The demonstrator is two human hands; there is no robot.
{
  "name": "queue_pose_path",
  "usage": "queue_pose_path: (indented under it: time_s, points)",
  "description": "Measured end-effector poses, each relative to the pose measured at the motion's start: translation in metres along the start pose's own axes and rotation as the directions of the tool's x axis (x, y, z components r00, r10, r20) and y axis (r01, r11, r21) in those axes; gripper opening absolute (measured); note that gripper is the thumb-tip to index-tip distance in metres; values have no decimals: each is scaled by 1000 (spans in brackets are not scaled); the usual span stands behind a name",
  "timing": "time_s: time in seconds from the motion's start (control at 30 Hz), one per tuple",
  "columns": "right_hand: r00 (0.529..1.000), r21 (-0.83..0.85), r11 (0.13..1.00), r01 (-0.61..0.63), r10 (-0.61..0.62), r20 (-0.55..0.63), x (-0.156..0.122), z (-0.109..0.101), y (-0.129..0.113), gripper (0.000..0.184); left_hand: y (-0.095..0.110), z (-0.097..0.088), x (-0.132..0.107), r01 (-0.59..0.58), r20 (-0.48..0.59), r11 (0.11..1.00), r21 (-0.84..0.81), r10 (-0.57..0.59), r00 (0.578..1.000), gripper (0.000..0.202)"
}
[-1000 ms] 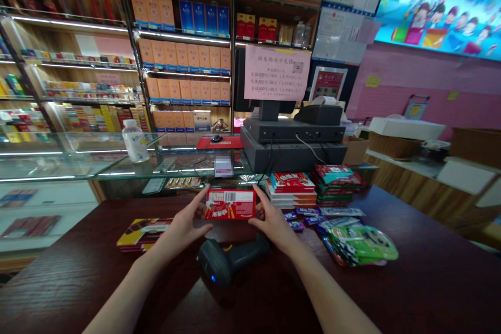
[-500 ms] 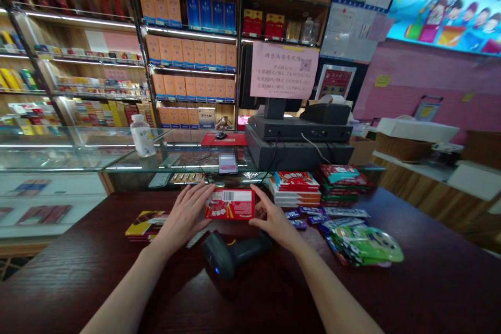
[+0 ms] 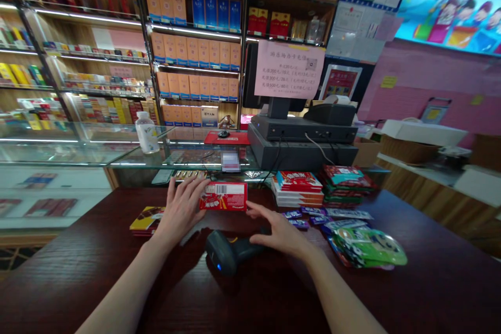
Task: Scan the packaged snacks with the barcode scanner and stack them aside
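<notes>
My left hand [image 3: 182,209] grips the left end of a red snack box [image 3: 224,197] with a barcode on its white strip, holding it just above the dark wooden counter [image 3: 430,292]. My right hand [image 3: 276,229] is off the box, fingers spread, hovering over the handle of a black barcode scanner [image 3: 227,253] that lies on the counter below the box.
Yellow-and-brown flat boxes [image 3: 146,219] lie left of my left hand. Stacks of red boxes [image 3: 294,188] and green-red boxes [image 3: 342,180], small purple packets [image 3: 303,216] and green bags [image 3: 368,248] lie to the right. A cash register [image 3: 301,138] and glass showcase [image 3: 78,154] stand behind.
My right hand has let go of the red box and dropped toward the scanner. My left hand has carried the box slightly left and away from me.
</notes>
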State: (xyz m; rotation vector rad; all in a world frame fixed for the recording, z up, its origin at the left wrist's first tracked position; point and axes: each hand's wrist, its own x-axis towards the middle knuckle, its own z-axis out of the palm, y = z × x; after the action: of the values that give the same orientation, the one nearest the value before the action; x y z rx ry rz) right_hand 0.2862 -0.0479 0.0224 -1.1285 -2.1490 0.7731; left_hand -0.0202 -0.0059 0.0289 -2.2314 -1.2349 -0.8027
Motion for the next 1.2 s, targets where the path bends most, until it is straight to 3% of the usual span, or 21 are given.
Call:
queue_pose_path:
  time_s: [0.17,0.33,0.53,0.8,1.0,1.2]
  points:
    - [989,-100,995,9,6,150,-4,6,-14,101,-7,2,-3,41,-15,999,20,-41,999,72]
    - [972,-175,983,61,-18,234,-3,17,-16,103,-11,1,-5,82,-20,996,43,-81,996,74]
    - [974,-214,972,102,-54,219,-3,21,-19,88,-12,0,-6,88,0,995,50,-88,996,78]
    - [982,-223,967,125,-88,168,-2,20,-21,90,-10,2,-7,79,16,996,52,-79,997,76]
    - [989,-91,984,150,-151,-4,-1,15,-14,87,-5,2,-6,82,13,995,52,-82,997,72]
    - [993,63,994,94,-89,-74,-1,9,-13,93,-2,1,-5,90,-24,995,41,-89,996,73]
